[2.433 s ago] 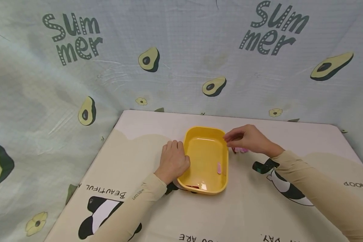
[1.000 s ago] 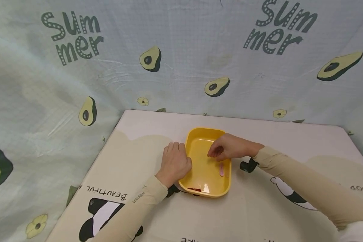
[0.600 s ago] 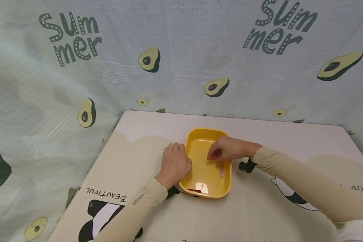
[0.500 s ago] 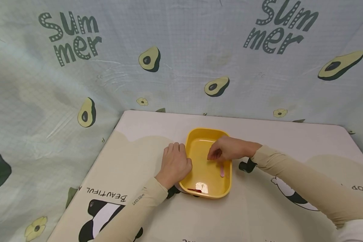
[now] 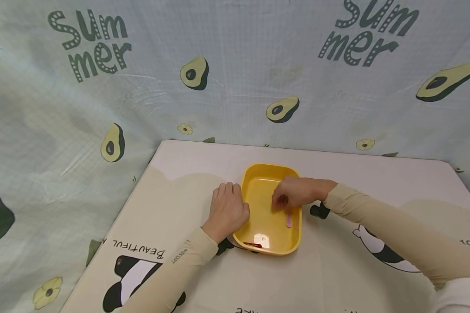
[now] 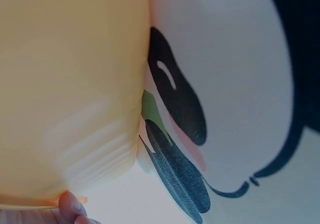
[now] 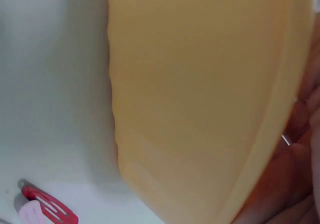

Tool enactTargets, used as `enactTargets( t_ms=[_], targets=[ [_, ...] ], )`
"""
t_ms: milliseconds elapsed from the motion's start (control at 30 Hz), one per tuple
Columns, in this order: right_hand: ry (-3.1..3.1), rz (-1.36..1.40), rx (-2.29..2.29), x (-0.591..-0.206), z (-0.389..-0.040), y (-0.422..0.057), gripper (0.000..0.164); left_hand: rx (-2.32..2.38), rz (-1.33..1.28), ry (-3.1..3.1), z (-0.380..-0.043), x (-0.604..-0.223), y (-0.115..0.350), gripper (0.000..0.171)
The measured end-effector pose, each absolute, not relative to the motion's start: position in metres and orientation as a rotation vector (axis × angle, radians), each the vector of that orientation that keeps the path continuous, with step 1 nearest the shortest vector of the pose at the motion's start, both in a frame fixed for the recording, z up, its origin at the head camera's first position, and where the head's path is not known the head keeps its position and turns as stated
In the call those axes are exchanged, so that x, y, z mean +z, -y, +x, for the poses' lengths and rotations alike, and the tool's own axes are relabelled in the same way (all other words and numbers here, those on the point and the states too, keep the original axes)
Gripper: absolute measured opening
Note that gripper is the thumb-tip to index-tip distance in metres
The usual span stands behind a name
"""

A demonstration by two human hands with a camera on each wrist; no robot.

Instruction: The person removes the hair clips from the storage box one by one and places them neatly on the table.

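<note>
My left hand (image 5: 227, 211) grips the left rim of a yellow plastic tray (image 5: 263, 224); in the left wrist view its fingertips (image 6: 70, 204) show at the rim. Over the tray's right side, my right hand (image 5: 297, 192) is low inside with its fingers curled together. A thin metallic glint shows between those fingers in the right wrist view, apparently a hair clip mostly hidden by the hand. Just below the hand lies a pink hair clip (image 5: 289, 221) on the tray floor. A red hair clip (image 5: 252, 245) rests along the tray's near edge.
Outside the tray, a red snap clip (image 7: 52, 206) and a pale pink clip (image 7: 31, 213) lie on the tabletop in the right wrist view. A printed cloth (image 5: 203, 243) covers the table. An avocado-patterned curtain (image 5: 235, 78) hangs behind it.
My right hand has come from the clips beside the tray's right rim to inside the tray, then shifted slightly. My left hand has stayed on the left rim.
</note>
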State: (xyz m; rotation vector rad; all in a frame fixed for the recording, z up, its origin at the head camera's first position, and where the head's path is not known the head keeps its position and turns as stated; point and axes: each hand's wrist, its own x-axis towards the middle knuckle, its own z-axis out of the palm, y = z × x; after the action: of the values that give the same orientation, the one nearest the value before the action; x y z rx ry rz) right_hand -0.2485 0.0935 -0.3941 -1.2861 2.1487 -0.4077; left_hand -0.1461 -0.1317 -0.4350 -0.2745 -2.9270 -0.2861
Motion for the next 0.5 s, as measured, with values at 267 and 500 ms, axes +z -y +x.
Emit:
enactTargets(
  t_ms=[267,500],
  targets=[
    [-2.094,-1.284,-0.291,-0.394,-0.250,-0.084,0.012,-0.283,-0.273,2.920,-0.146,-0.435,0.133,0.017],
    [-2.038,-1.268,-0.232,-0.397,-0.251,-0.082,0.014,-0.298,-0.274,2.933,-0.148,-0.436,0.133,0.017]
  ],
)
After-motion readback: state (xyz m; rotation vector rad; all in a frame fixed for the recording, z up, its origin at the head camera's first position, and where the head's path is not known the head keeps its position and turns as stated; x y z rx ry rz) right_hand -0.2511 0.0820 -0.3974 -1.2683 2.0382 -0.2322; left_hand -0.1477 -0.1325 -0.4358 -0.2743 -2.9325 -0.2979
